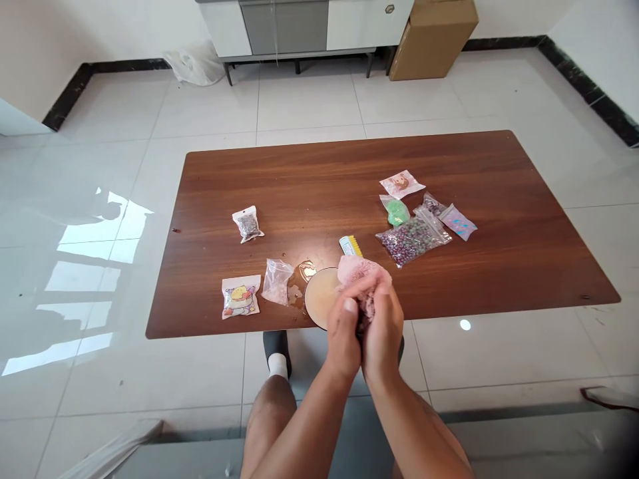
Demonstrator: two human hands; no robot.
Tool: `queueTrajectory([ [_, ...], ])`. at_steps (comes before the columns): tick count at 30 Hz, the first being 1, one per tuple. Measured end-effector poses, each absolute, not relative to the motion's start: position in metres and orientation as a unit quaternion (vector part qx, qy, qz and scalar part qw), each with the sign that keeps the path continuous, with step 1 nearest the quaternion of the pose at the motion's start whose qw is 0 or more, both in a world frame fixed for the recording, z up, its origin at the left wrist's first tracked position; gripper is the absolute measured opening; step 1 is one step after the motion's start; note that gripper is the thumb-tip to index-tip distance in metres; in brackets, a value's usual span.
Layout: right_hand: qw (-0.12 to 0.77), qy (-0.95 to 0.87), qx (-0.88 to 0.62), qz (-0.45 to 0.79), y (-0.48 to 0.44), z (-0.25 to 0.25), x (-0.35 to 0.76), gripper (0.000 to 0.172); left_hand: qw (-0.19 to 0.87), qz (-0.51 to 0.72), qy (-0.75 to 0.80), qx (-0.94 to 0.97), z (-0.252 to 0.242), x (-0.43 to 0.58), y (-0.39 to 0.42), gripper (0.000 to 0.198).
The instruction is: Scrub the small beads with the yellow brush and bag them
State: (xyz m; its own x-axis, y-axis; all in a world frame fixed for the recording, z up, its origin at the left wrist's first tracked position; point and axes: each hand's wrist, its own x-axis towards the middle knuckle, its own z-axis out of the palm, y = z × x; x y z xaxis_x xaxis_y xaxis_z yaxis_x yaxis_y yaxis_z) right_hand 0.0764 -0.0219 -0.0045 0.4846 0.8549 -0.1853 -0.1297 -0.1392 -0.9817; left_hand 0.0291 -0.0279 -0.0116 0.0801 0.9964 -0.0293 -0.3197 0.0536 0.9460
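My left hand and my right hand are pressed together around a soft pink lump that bulges above the fingers. Both hands are closed on it, held over the near edge of a brown wooden table. Just beneath and left of them a round bowl with a pale inside stands at the table edge. A small yellow and blue brush lies right behind the lump.
Small plastic bags lie on the table: a dark bead bag, a cartoon-printed bag, a clear crumpled bag, and a cluster at the right with a large bag of mixed beads. A cardboard box and cabinet stand beyond.
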Motion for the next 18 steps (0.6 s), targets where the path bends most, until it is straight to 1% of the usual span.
queueTrajectory([
  [2,0.566,-0.278,-0.642,0.436,-0.018,-0.003,0.074,0.033,0.625,0.577,0.422,0.315,-0.016,0.026,-0.024,0.048],
  [4,0.552,-0.28,-0.642,0.452,-0.018,-0.004,0.071,0.029,0.646,0.58,0.426,0.253,-0.021,0.024,-0.02,0.049],
  [8,0.556,-0.275,-0.635,0.461,-0.021,-0.011,0.067,0.034,0.658,0.601,0.424,0.16,-0.024,0.026,-0.015,0.048],
  [12,0.57,-0.224,-0.643,0.46,-0.017,-0.017,0.064,0.037,0.656,0.628,0.415,0.053,-0.018,0.029,-0.012,0.041],
  [16,0.609,-0.145,-0.628,0.463,-0.012,-0.021,0.061,0.038,0.664,0.638,0.39,-0.018,-0.02,0.03,-0.009,0.035],
  [18,0.626,-0.165,-0.602,0.467,-0.013,-0.022,0.062,0.038,0.665,0.641,0.381,-0.041,-0.023,0.03,-0.008,0.033],
])
